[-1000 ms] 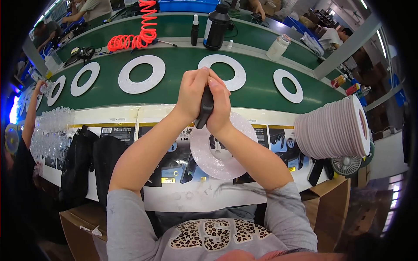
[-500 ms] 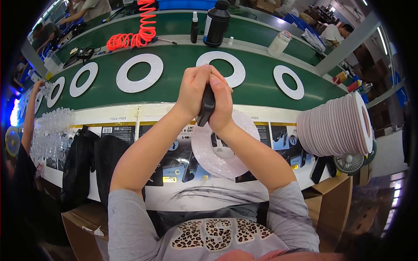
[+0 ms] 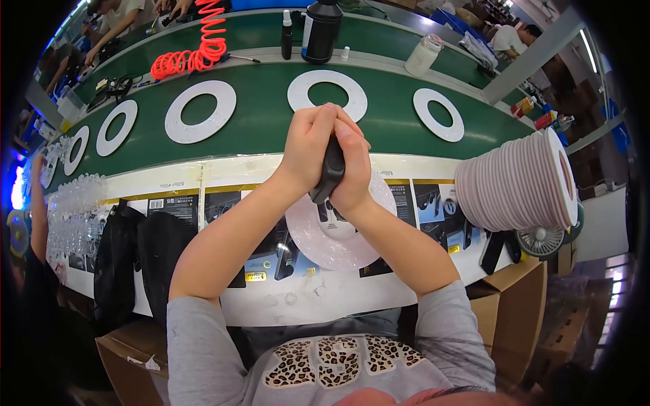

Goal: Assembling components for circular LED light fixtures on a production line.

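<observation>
Clasped together over the table, my left hand (image 3: 306,147) and my right hand (image 3: 353,162) are both closed around a black handle-like object (image 3: 330,174). Its rounded lower end sticks out between my wrists; the rest is hidden in my palms, so its kind cannot be made out. Below my hands a flat white ring (image 3: 315,242) with a speckled surface lies on printed sheets, partly covered by my right forearm. Just beyond my fingers, another white ring (image 3: 298,88) rests on the green belt.
More white rings (image 3: 175,125) lie spaced along the green belt (image 3: 261,132). To the right stands a large spool of pale cord (image 3: 504,186), near a small fan (image 3: 540,238). Clear plastic pieces (image 3: 76,216) and black pouches (image 3: 159,264) sit left. A black bottle (image 3: 321,34) stands behind.
Both hands stay clasped on the black object. The whole view has shifted slightly, and dark strands of hair that crossed the table's near side are gone.
</observation>
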Demonstrator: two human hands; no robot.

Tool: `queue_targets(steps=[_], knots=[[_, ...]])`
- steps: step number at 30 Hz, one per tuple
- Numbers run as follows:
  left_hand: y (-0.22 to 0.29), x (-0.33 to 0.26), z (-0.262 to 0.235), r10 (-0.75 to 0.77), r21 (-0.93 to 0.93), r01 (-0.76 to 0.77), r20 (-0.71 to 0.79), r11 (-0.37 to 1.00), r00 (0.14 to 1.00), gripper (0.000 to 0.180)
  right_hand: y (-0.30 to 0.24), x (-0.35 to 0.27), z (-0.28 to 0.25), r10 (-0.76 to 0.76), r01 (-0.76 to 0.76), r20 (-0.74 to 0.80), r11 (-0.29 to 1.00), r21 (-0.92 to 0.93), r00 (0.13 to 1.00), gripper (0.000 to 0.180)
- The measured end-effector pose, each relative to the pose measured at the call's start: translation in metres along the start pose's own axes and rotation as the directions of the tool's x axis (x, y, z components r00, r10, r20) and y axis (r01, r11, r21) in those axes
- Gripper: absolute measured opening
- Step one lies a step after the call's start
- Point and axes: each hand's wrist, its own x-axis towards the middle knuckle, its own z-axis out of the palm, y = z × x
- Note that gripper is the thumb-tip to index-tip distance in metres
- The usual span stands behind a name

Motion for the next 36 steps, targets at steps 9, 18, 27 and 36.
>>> queue_targets(steps=[9, 18, 27, 36], knots=[[-0.001, -0.001, 0.005, 0.041, -0.011, -0.041, -0.009, 0.999, 0.999, 0.042, -0.004, 0.0, -0.001, -0.074, 0.077, 0.025, 0.992, -0.102, 0.997, 0.044], [0.0, 0.004, 0.002, 0.047, 0.056, -0.049, 0.029, 0.997, 0.998, 0.046, -0.014, 0.002, 0.005, -0.04, 0.04, 0.01, 0.999, 0.019, 0.999, 0.044], [0.005, 0.023, 0.012, -0.02, 0.045, 0.018, 0.045, 0.999, 0.999, 0.045, -0.011, 0.017, -0.007, -0.036, 0.035, 0.013, 0.998, 0.051, 0.999, 0.033], [-0.01, 0.022, 0.009, 0.014, 0.058, -0.016, 0.021, 0.998, 1.0, 0.046, 0.008, 0.017, -0.01, -0.08, 0.083, -0.043, 0.994, 0.072, 0.996, 0.03]])
